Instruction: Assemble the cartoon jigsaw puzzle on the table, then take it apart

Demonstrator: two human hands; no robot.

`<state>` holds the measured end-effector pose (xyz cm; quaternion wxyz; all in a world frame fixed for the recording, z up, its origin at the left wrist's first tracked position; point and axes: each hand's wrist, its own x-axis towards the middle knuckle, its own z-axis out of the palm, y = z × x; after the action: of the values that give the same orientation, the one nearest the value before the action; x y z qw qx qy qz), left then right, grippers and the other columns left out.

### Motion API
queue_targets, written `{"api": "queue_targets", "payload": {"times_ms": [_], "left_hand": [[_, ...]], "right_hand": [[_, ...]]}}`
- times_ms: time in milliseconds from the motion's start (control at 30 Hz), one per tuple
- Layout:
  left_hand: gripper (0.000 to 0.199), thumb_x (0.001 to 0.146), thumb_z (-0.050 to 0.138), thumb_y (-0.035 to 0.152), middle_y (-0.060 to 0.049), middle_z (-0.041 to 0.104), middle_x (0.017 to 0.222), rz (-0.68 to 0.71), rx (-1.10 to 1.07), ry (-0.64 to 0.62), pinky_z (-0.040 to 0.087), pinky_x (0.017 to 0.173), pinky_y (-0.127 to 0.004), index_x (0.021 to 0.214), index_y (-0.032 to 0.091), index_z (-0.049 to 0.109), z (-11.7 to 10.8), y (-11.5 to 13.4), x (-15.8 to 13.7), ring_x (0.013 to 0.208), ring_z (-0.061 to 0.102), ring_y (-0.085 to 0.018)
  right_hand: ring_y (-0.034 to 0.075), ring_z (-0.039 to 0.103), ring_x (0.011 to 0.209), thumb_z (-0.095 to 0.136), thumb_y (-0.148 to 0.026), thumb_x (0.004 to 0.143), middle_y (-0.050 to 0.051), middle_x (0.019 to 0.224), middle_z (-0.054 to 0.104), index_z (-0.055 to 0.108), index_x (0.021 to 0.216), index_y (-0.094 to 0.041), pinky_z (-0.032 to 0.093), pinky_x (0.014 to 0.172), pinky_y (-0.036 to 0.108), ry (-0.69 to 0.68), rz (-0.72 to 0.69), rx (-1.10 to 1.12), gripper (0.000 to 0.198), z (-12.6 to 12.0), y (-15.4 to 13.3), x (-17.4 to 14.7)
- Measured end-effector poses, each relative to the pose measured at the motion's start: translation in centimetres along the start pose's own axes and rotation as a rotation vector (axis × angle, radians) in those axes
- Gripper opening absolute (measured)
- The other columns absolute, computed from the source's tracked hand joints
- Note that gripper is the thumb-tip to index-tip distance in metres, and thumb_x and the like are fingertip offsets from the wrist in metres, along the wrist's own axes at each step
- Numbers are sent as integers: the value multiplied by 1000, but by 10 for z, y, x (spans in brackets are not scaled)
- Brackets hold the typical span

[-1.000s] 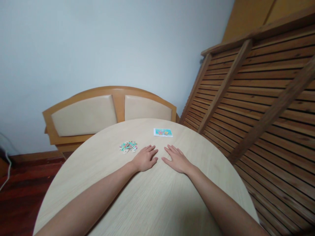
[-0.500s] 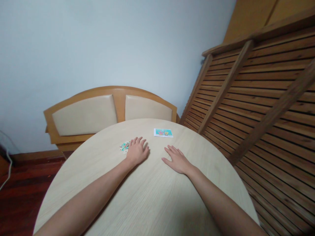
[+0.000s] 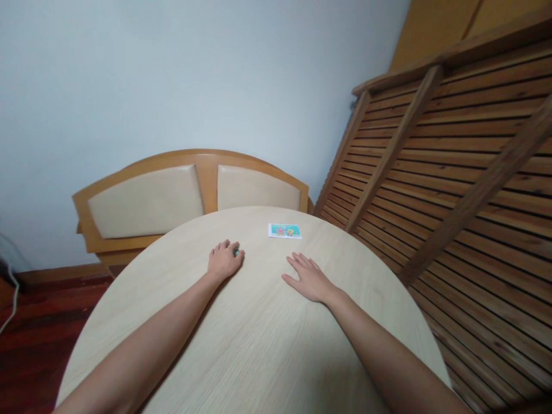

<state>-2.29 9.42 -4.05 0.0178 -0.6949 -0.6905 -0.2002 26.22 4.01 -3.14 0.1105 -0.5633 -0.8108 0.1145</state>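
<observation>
My left hand (image 3: 225,260) lies over a pile of small pieces on the table, its fingers curled down around them. A few green and dark pieces (image 3: 236,252) show between thumb and forefinger; the others are hidden under the palm. My right hand (image 3: 310,279) rests palm down on the tabletop, fingers stretched and thumb spread, holding nothing. Beyond it, flat on the table and apart from both hands, is a small picture card (image 3: 285,231) with a pink and a yellow cartoon figure on turquoise.
The round, pale wooden table (image 3: 259,345) reaches under both forearms. Behind it a padded wooden headboard (image 3: 146,201) stands against the wall. A slatted wooden panel (image 3: 431,172) leans close along the right side. A white cable (image 3: 16,299) hangs at far left.
My left hand has shifted left onto the pile, curling its fingers and covering most of the pieces that showed beside it. My right hand stays in place on the table.
</observation>
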Motion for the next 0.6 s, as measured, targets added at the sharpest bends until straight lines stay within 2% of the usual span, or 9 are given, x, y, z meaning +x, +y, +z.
{"api": "queue_targets", "payload": {"times_ms": [200,433,533,600], "left_hand": [[38,96,50,39,-14,61,134,225,-59,-40,41,108,-43,123,19,69,4,8,-4,125,55,-30],[38,97,52,36,-15,61,135,554,-159,-96,41,111,-41,127,17,66,2,49,-36,126,56,-27],[38,96,55,37,-10,60,137,693,-198,-132,39,113,-39,129,22,64,-2,65,-52,129,54,-25],[40,96,55,36,-11,59,139,759,-237,-146,39,113,-43,132,20,61,-4,71,-59,131,52,-28]], "right_hand": [[32,18,152,42,-63,95,15,163,25,37,154,-14,13,122,52,-6,2,-3,77,0,-1,0],[31,16,153,42,-62,95,14,164,23,36,154,-15,12,123,50,-6,10,3,76,0,-1,0],[30,15,153,41,-63,95,14,164,23,36,154,-16,12,123,50,-8,3,7,76,0,0,0],[30,15,153,39,-63,96,14,164,22,36,154,-16,12,123,50,-11,-4,6,75,1,0,1]]}}
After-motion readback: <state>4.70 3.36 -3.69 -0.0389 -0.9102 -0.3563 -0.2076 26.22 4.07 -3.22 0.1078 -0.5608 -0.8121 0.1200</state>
